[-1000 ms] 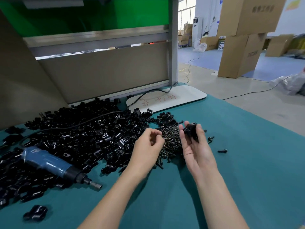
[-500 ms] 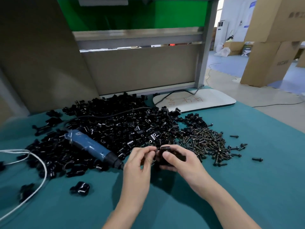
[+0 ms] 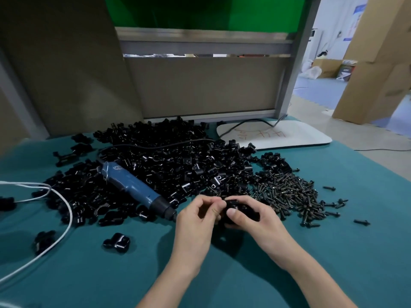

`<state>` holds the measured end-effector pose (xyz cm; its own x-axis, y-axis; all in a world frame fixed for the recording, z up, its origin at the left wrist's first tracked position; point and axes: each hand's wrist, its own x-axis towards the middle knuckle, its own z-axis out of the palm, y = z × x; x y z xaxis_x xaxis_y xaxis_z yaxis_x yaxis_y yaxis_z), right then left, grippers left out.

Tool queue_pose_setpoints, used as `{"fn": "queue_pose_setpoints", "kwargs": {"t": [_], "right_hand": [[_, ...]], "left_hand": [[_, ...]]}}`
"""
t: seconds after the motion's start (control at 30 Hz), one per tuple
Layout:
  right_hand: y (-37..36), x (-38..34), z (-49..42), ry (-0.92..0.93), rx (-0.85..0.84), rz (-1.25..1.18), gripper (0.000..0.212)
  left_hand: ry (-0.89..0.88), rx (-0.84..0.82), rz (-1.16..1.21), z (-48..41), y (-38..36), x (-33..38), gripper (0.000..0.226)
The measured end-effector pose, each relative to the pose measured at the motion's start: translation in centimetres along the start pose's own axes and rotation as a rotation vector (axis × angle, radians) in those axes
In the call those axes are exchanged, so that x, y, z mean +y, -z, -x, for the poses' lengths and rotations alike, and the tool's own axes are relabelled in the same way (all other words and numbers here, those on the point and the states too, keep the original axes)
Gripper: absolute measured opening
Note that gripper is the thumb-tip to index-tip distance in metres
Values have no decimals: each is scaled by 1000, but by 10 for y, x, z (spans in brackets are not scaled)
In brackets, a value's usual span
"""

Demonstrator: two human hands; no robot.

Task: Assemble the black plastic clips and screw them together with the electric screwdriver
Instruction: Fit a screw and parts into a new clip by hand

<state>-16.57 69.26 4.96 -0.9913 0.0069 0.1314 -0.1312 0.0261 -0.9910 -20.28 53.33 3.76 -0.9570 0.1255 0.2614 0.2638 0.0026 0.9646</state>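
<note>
My right hand (image 3: pixel 251 215) grips a black plastic clip (image 3: pixel 241 210) just above the teal mat, thumb pressed over its front. My left hand (image 3: pixel 198 215) meets it from the left, fingertips pinched together against the clip; what they pinch is too small to tell. A large pile of black clips (image 3: pixel 169 165) covers the mat behind my hands. To its right lies a heap of dark screws (image 3: pixel 291 192). The blue electric screwdriver (image 3: pixel 131 186) lies on the pile, tip pointing toward my left hand.
A white cord (image 3: pixel 64 221) loops over the mat's left side. Loose clips (image 3: pixel 117 242) lie in front of the pile, stray screws (image 3: pixel 361 222) at right. A white board (image 3: pixel 295 135) sits at the back right, a grey panel behind. Cardboard boxes (image 3: pixel 378 81) stand on the floor.
Both hands came down from the screw heap and joined near the screwdriver's tip, holding the clip together. The view has swung left, bringing the white cord into sight.
</note>
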Motion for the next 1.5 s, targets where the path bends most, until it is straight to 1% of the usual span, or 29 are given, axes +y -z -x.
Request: {"fn": "queue_pose_setpoints", "kwargs": {"t": [0.07,0.1,0.17,0.23,0.27,0.3,0.4,0.53,0.63,0.67,0.77,0.8,0.87,0.9,0.93,1.03,1.1,1.2,1.37,1.5], "right_hand": [[1,0,1,6,-7,8,23],[1,0,1,7,-12,12,28],[2,1,1,10,-22,11,33],[2,2,1,10,-21,2,34],[2,2,0,8,-19,-6,34],[2,3,0,6,-15,-21,33],[2,2,-1,7,3,-76,33],[3,3,-1,1,2,-44,31],[3,3,-1,-7,-12,-44,24],[3,3,-1,-9,-18,-53,24],[3,2,-1,-10,-4,-79,22],[3,1,-1,-10,3,-81,22],[3,1,-1,-9,-1,-74,23],[3,2,-1,-8,-5,-68,25],[3,2,-1,-7,-7,-63,26],[4,2,-1,3,-7,-40,25],[5,2,0,8,-13,-17,27],[5,0,0,14,-21,11,27],[6,-4,2,35,-16,51,24],[7,-6,2,50,-17,101,23]], "left_hand": [[9,-19,27,0,0,0,19],[8,-29,24,0,0,-2,23],[-4,-54,1,0,0,-2,18],[-30,-75,-1,0,0,-2,4],[-33,-84,17,0,0,-1,4],[-22,-84,46,0,0,-1,8],[41,-44,136,0,0,3,12],[44,-83,52,1,-1,0,19],[29,-75,21,0,0,-2,8],[29,-77,26,-1,0,-2,8],[24,-115,37,-2,2,-3,15],[24,-121,43,-2,2,-2,14],[39,-103,72,-1,1,0,4],[54,-88,83,-1,1,1,7],[69,-82,83,-1,1,1,15],[88,-124,20,1,-1,0,30],[79,-143,-15,1,-2,-1,31],[60,-159,11,2,-1,-1,28],[68,-182,37,2,0,3,33],[74,-202,52,0,0,3,25]]}}
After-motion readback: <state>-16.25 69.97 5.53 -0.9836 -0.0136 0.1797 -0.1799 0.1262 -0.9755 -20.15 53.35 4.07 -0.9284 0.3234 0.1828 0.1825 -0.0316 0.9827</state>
